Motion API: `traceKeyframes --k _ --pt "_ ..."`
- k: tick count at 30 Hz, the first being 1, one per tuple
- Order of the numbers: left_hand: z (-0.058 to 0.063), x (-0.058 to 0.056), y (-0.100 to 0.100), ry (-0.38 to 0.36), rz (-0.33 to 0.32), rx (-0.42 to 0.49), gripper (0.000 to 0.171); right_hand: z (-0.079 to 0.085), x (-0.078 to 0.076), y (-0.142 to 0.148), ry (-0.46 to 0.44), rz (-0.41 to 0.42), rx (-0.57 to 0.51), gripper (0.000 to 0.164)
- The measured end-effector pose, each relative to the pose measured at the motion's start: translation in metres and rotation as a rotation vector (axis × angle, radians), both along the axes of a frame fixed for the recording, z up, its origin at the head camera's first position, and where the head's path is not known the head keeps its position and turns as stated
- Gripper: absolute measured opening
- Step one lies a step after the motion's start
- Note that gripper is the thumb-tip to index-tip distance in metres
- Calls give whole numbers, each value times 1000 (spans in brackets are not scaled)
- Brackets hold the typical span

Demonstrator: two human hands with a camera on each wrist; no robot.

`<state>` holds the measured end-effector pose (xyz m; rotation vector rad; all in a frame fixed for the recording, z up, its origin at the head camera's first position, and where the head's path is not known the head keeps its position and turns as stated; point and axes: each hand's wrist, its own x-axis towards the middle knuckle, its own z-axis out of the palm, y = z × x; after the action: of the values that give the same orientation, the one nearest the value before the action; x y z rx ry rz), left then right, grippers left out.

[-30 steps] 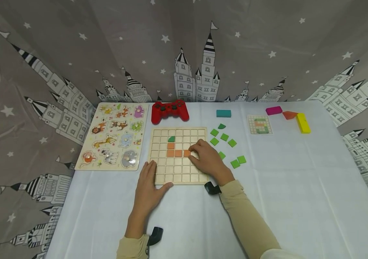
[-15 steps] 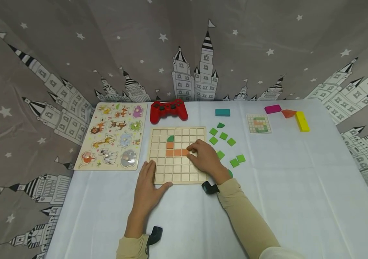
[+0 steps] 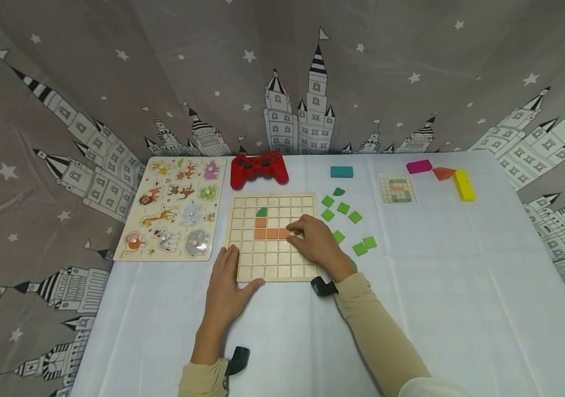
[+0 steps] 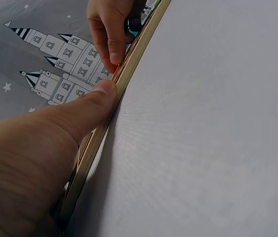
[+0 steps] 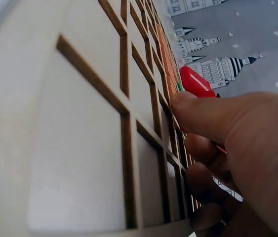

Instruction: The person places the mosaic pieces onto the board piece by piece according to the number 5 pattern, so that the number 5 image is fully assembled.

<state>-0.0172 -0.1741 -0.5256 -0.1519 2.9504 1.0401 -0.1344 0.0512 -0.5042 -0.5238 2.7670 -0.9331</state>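
A wooden grid board (image 3: 265, 271) lies in front of me. On it sit a dark green quarter-round tile (image 3: 261, 212), an orange tile (image 3: 261, 223) below it and a row of orange tiles (image 3: 272, 234). My right hand (image 3: 316, 240) pinches the rightmost orange tile (image 3: 283, 234) between thumb and fingers, at the end of that row; the fingertips cover part of it. My left hand (image 3: 225, 295) rests at the board's lower left corner with fingers extended. In the left wrist view, its thumb (image 4: 92, 106) lies against the board's edge (image 4: 121, 89).
Several light green tiles (image 3: 355, 217) and a dark green piece (image 3: 339, 192) lie right of the board. Beyond are a red game controller (image 3: 259, 168), a teal block (image 3: 341, 172), a pattern card (image 3: 384, 197) and a yellow block (image 3: 464, 186). An animal puzzle (image 3: 183, 256) lies left.
The rightmost orange tile, held by my right hand, has slid slightly left against its neighbour, closing a small gap. Over the last half second it stays put. My left hand keeps its place.
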Motion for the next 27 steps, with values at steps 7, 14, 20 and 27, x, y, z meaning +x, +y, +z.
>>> traceKeyframes --k 7,14,20,27 --pt "-3 -1 2 20 1 14 106 9 2 30 -26 17 -121 38" --pt "-1 1 0 27 11 10 107 24 12 113 57 -157 -148 35" --pt "1 1 -2 34 9 13 107 11 21 180 -14 -233 -96 42" --pt "1 2 -1 13 6 21 106 -2 28 198 -131 -175 -69 48"
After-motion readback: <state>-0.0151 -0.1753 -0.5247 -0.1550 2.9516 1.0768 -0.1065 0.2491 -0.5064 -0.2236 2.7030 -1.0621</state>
